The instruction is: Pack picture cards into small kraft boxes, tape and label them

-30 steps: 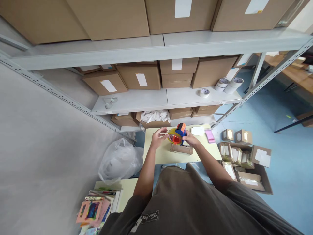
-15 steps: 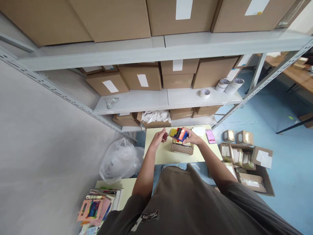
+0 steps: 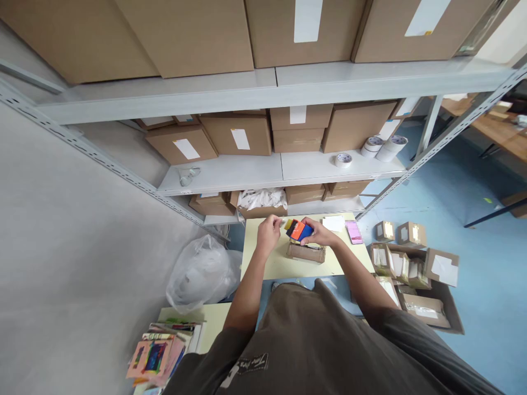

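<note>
Well off tbl [image 3: 288, 273] edge: tape gun [image 3: 300, 230]

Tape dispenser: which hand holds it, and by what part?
Right hand grips the tape dispenser by its blue handle side. Left hand pinches near its yellow roll end; contact cannot be told.

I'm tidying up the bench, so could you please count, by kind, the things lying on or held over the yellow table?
Tape dispenser: 1
Box: 1
White sheet: 1
Pink pad: 1
Total: 4
</note>
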The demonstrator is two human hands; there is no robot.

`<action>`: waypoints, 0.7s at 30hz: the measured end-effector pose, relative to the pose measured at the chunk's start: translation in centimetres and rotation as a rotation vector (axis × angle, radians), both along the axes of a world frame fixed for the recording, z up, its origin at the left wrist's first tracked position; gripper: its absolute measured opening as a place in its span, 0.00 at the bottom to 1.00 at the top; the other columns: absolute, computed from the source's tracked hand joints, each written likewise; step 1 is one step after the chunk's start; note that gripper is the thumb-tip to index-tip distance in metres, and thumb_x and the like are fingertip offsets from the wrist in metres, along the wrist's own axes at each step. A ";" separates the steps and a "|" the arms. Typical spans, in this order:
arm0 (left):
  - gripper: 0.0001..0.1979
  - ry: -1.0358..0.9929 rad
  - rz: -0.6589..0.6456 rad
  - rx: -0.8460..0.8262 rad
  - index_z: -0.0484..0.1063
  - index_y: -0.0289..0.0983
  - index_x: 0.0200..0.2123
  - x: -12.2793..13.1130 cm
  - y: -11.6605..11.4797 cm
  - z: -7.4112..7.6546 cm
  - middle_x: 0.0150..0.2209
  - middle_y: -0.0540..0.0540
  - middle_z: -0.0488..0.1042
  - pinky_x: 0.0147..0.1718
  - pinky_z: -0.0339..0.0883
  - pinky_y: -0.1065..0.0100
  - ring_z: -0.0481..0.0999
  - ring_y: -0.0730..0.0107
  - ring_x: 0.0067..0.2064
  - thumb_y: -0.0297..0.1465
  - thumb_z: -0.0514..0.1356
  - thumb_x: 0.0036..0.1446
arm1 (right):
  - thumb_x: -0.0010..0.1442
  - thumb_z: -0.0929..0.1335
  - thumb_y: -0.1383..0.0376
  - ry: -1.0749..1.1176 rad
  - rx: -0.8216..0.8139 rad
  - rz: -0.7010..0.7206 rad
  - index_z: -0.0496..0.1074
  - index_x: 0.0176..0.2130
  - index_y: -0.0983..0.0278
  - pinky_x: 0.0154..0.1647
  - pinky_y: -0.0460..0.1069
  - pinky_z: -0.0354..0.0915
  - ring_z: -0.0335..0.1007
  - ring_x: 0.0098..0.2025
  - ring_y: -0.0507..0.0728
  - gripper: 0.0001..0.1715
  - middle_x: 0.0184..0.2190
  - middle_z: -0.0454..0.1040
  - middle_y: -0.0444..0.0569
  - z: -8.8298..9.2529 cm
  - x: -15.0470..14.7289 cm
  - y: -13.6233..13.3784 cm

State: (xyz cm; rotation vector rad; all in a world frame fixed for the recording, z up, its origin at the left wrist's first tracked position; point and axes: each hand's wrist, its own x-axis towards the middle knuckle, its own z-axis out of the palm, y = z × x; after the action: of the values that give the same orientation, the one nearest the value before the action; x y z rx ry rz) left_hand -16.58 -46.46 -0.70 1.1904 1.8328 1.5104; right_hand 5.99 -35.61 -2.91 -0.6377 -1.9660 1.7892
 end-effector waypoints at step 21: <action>0.06 0.070 0.067 -0.026 0.75 0.42 0.32 0.0 1.6 -3.0 0.30 0.47 0.79 0.40 0.68 0.65 0.79 0.61 0.33 0.34 0.64 0.64 | 0.52 0.78 0.39 -0.293 0.063 -0.196 0.71 0.32 0.61 0.28 0.48 0.56 0.61 0.28 0.53 0.32 0.24 0.67 0.40 -5.7 4.5 0.0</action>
State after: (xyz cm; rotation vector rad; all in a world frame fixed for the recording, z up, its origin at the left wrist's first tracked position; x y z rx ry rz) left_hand -16.53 -44.88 -3.65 1.1950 1.9502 1.4941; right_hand 10.50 -35.56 -8.62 -1.0835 -2.0508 1.5817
